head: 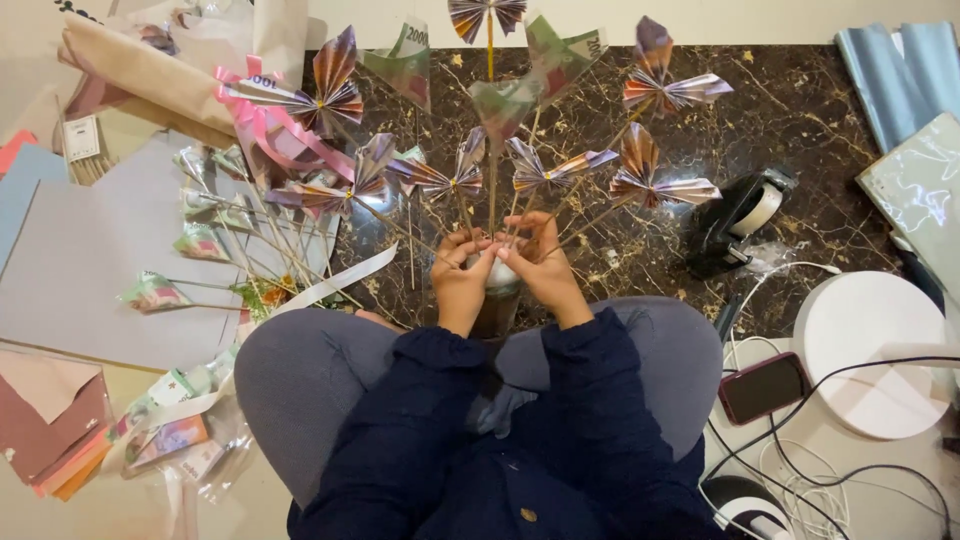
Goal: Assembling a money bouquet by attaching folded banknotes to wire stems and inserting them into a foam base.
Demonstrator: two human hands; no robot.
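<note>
Dark marble floor (800, 110), veined in gold, littered with craft materials. Landmark: bundle of sticks (492, 190) at centre, each topped with a folded banknote fan. Far left of the bundle: grey paper sheet (90, 270), then spare folded notes on sticks (215, 215) and pink ribbon (262, 120). At the bundle's base, left hand (462, 278) and right hand (543, 268) are pressed together, fingers clamped around the sticks. Right of the bundle: black tape dispenser (740, 215), phone (763, 387), white round box (870, 355).
</note>
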